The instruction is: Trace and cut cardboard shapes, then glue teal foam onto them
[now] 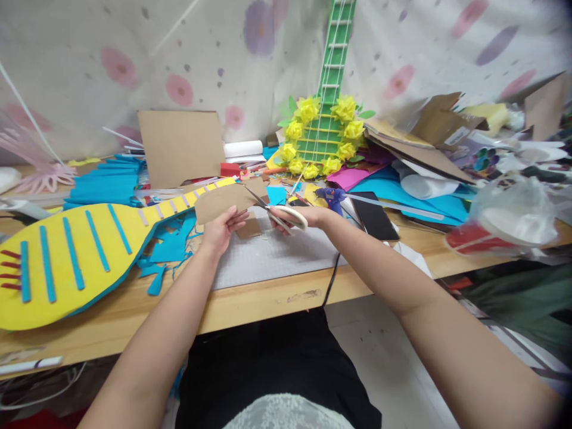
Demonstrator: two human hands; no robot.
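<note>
Two bare arms [167, 322] stretch forward over the wooden table [268, 307], converging from the lower corners until the hands sit near each other, a small gap between them. The left hand [220, 229] pinches the lower edge of a cardboard piece [218, 201], thumb uppermost and fingers pointing right. The right hand [308, 215] comes in with its fingers pointing left, closed around the pale handles of the scissors [266, 206], whose dark, slim blades reach the card's right side; how far they are parted I cannot tell. The card is flat, matt brown and rounded at its left end, raised above a pale grey cutting mat [277, 259] with a faint grid.

To the left lies a yellow instrument shape [84, 244], broad-bodied and tapering, crossed by narrow blue strips. Behind the hands stands a green instrument shape [319, 140], with white strings and crinkled yellow flowers [344, 108].
</note>
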